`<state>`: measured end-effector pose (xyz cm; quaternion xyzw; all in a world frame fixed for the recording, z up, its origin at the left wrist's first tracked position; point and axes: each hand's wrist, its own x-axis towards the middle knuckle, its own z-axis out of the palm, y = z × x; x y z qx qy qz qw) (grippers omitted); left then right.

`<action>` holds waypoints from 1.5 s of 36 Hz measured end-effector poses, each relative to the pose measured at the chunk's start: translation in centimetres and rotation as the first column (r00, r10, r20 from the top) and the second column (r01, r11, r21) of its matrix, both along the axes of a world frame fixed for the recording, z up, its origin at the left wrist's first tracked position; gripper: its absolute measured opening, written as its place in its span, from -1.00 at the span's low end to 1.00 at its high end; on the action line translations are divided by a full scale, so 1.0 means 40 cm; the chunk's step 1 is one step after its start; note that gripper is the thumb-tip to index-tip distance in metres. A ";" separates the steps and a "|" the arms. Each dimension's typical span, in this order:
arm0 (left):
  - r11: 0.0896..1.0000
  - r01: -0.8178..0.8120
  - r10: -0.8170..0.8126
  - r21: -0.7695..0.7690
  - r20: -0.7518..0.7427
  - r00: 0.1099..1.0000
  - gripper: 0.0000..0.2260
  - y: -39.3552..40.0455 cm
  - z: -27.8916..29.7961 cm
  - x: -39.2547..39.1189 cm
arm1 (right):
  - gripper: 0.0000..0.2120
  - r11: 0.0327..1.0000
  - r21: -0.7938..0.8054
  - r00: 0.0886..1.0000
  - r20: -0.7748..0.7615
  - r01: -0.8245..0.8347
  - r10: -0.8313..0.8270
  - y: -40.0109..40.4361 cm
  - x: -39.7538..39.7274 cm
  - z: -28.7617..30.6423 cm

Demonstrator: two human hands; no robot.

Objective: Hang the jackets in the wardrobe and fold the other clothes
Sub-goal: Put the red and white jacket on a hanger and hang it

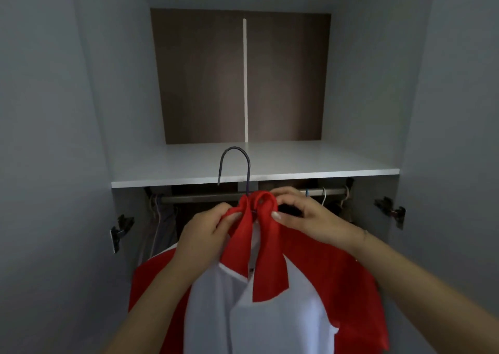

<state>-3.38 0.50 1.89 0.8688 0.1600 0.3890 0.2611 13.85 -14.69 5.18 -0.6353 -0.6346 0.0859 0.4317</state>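
Note:
A red and white jacket (259, 307) hangs on a dark hanger whose hook (234, 164) rises in front of the wardrobe shelf (297, 164). My left hand (208, 229) pinches the left side of the red collar (267, 234) near the hanger's neck. My right hand (302, 213) pinches the right side of the collar at the top. The hook is free in the air, above and in front of the metal rail (199, 198). The hanger's shoulders are hidden inside the jacket.
The wardrobe is open, with grey doors (54, 137) at both sides and hinges (120, 229) on the inner walls. Other hangers (324, 194) and dark clothes hang at the rail's right end, light garments (159, 218) at its left end.

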 end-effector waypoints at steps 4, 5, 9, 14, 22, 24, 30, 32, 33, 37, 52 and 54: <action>0.999 0.028 -0.027 -0.019 0.045 0.999 -0.82 0.013 -0.005 -0.022 | -0.82 0.999 -0.052 0.999 0.044 0.013 -0.011 0.024 -0.017 -0.028; 0.998 0.044 -0.042 -0.035 0.054 0.998 -0.84 0.013 -0.005 -0.025 | -0.83 0.996 -0.027 0.992 0.098 0.084 -0.081 0.036 -0.020 -0.038; 0.997 0.051 -0.045 -0.060 0.088 0.995 -0.84 0.042 0.003 -0.049 | -0.87 0.958 0.095 0.954 0.106 0.272 -0.281 0.062 -0.011 -0.054; 0.999 -0.046 0.046 -0.015 -0.003 0.999 -0.86 0.124 0.026 -0.093 | -0.81 0.908 0.195 0.929 -0.060 0.371 -0.366 0.052 0.032 -0.017; 0.952 -0.118 0.125 0.283 -0.006 0.992 -0.71 0.098 0.151 0.026 | -0.73 0.814 0.326 0.839 0.101 0.480 -0.535 0.083 0.042 0.125; 0.949 -0.118 0.109 0.293 0.048 0.993 -0.75 0.104 0.201 0.063 | -0.70 0.793 0.407 0.798 0.211 0.453 -0.564 0.097 0.050 0.166; 0.939 -0.066 0.022 0.337 0.133 0.991 -0.88 0.160 0.394 0.165 | -0.50 0.758 0.607 0.654 0.477 0.238 -0.587 0.139 0.155 0.318; 0.946 -0.050 0.006 0.320 0.137 0.991 -0.84 0.186 0.450 0.207 | -0.60 0.724 0.668 0.651 0.476 0.170 -0.592 0.161 0.212 0.364; 0.954 -0.029 -0.016 0.300 0.144 0.989 -0.82 0.199 0.474 0.230 | -0.63 0.707 0.693 0.651 0.472 0.144 -0.595 0.173 0.242 0.385; 0.959 0.001 -0.050 0.283 0.165 0.985 -0.79 0.256 0.555 0.328 | -0.74 0.655 0.741 0.663 0.417 0.148 -0.622 0.241 0.363 0.464; 0.983 -0.077 0.089 0.165 -0.068 0.994 -0.84 0.636 0.429 0.764 | -0.86 0.852 0.334 0.871 0.143 0.404 -0.469 0.638 0.778 0.305; 0.980 -0.077 0.108 0.183 -0.166 0.980 -0.81 0.690 0.382 0.801 | -0.84 0.885 0.240 0.878 0.179 0.399 -0.444 0.683 0.820 0.262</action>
